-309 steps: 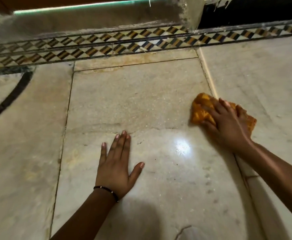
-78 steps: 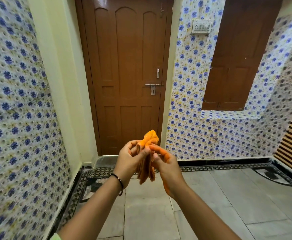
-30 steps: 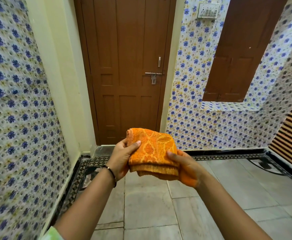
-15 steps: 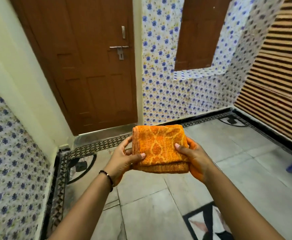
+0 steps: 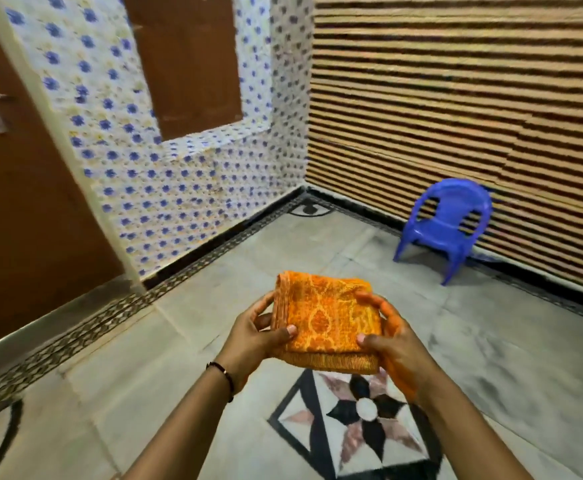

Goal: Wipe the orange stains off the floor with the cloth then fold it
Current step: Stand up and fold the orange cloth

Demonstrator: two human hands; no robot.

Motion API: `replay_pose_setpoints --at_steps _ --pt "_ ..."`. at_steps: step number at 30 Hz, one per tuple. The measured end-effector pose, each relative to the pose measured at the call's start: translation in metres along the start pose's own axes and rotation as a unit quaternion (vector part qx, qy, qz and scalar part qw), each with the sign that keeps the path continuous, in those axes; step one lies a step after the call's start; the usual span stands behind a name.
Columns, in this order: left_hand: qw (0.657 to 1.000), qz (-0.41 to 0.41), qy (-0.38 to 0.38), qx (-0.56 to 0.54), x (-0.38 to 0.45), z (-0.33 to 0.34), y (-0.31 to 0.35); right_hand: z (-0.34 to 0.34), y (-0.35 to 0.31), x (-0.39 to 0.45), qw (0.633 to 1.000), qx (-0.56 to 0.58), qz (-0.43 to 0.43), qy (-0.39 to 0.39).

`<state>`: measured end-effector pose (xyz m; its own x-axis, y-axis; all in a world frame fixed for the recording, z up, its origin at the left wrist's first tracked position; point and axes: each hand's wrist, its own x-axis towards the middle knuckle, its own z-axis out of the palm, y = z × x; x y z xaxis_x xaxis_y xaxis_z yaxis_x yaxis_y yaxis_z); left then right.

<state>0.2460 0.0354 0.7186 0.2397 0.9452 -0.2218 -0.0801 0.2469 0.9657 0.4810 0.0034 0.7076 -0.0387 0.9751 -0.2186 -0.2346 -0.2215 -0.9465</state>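
Holding the folded cloth (image 5: 326, 320) in the air, both hands (image 5: 258, 336) (image 5: 392, 341) pinch its sides, thumbs on top; folding looks done, so it needs setting down.

I hold the folded orange cloth (image 5: 326, 318) flat between both hands above the marble floor (image 5: 511, 362), left hand (image 5: 255, 337) gripping its left edge, right hand (image 5: 395, 344) its right, thumbs on top. A blue plastic chair (image 5: 445, 225) stands against the striped wall (image 5: 456, 98).
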Motion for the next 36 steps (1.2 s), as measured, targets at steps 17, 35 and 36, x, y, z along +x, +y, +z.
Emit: replay_pose_setpoints --at_steps 17,35,36 --pt "0.986 -0.046 -0.152 0.044 0.209 0.24 -0.007 -0.241 -0.072 0.057 0.983 -0.001 -0.001 0.182" --pt "0.974 -0.055 -0.208 0.078 0.561 0.357 0.067 -0.408 -0.171 0.342 0.959 0.053 -0.009 0.279" --pt "0.973 -0.057 -0.209 0.078 0.573 0.365 0.069 -0.418 -0.175 0.351 0.958 0.057 -0.01 0.281"
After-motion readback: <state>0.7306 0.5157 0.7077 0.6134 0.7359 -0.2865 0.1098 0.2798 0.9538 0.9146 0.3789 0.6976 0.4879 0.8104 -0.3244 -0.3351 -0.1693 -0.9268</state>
